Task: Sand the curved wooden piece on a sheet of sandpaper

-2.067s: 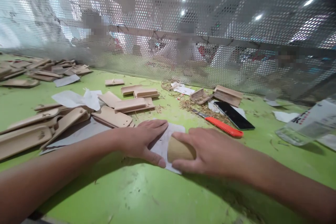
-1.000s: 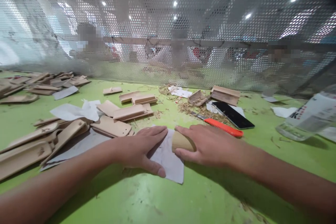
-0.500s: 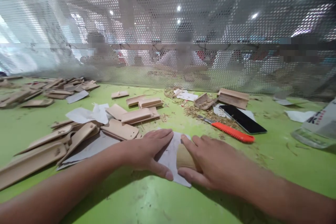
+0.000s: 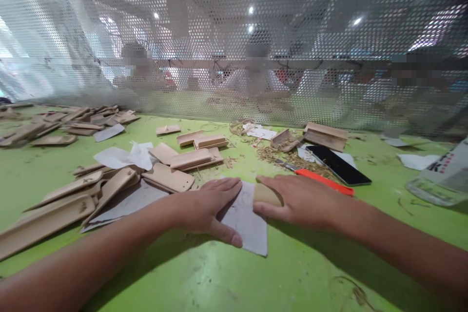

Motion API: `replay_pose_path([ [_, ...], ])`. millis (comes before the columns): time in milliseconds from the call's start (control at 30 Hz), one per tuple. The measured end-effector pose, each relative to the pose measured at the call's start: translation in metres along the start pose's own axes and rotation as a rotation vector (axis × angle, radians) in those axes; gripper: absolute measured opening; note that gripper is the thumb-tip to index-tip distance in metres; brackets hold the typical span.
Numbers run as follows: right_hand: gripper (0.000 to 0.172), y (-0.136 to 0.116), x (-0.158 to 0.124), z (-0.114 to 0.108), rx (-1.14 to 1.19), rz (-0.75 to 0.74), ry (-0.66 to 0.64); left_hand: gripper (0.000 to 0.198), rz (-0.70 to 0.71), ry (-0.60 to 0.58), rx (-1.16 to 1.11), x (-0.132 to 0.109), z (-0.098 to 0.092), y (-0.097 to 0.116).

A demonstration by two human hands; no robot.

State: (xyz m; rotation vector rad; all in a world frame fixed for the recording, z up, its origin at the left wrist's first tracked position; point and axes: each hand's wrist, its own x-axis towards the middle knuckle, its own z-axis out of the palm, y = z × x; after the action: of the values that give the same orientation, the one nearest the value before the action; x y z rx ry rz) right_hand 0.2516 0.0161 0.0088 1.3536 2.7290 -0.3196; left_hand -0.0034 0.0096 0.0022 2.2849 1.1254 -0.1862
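The right hand [image 4: 300, 200] is closed round a block [image 4: 266, 194], its thumb along the near side and its fingers over the far side, so the grip is only as wide as the piece itself. The left hand [image 4: 208, 204] lies flat and palm down, holding nothing; its fingers are together and the thumb is spread well away from them. It presses on the left part of a paper [image 4: 252, 224] on the green table [image 4: 204, 278].

The left forearm comes in low from the near left and reaches to the right and away. The right forearm slants in from the near right, its wrist almost straight, the back of the hand turned up. The left fingers point right and slightly far, while the left thumb points right and near.

The block sits at the right edge of the paper, just right of the left hand. Its rounded side faces up and its bare end points left. The long axis seems to run left to right, though the right hand covers the rest, so I can't tell its length.

Just beyond the right hand lies a knife [image 4: 323, 181], orange handle to the right, with a phone [image 4: 340, 165] farther off and shavings [image 4: 268, 155] to its left.
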Motion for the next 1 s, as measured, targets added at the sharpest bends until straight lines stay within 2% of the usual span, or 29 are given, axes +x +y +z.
replay_pose_path([
  [167, 0.078, -0.004, -0.003, 0.0, 0.008, -0.068, -0.025, 0.122, 0.022, -0.017, -0.009, -0.001, 0.0, 0.001],
  [300, 0.074, 0.002, 0.0, -0.003, 0.042, -0.032, -0.006, 0.126, -0.016, -0.019, -0.003, -0.001, -0.001, 0.004],
  [467, 0.076, 0.003, -0.001, -0.002, 0.105, -0.181, -0.01, 0.121, -0.003, -0.028, -0.003, -0.002, -0.001, 0.004],
  [633, 0.083, 0.006, 0.004, -0.007, 0.075, -0.019, -0.008, 0.126, -0.015, -0.017, 0.029, -0.002, -0.001, 0.002],
  [700, 0.08, 0.004, 0.001, -0.009, 0.081, -0.032, -0.002, 0.126, -0.01, -0.026, 0.039, -0.002, -0.001, 0.002],
  [800, 0.068, 0.0, -0.004, -0.01, 0.139, -0.136, -0.038, 0.125, -0.013, -0.043, 0.036, -0.004, -0.001, 0.003],
  [933, 0.079, 0.004, -0.002, -0.014, 0.131, -0.031, -0.026, 0.129, -0.047, -0.053, 0.029, -0.005, -0.003, 0.004],
  [1000, 0.079, 0.004, -0.003, -0.014, 0.129, -0.027, -0.008, 0.13, -0.047, -0.058, 0.034, -0.006, -0.003, 0.004],
])
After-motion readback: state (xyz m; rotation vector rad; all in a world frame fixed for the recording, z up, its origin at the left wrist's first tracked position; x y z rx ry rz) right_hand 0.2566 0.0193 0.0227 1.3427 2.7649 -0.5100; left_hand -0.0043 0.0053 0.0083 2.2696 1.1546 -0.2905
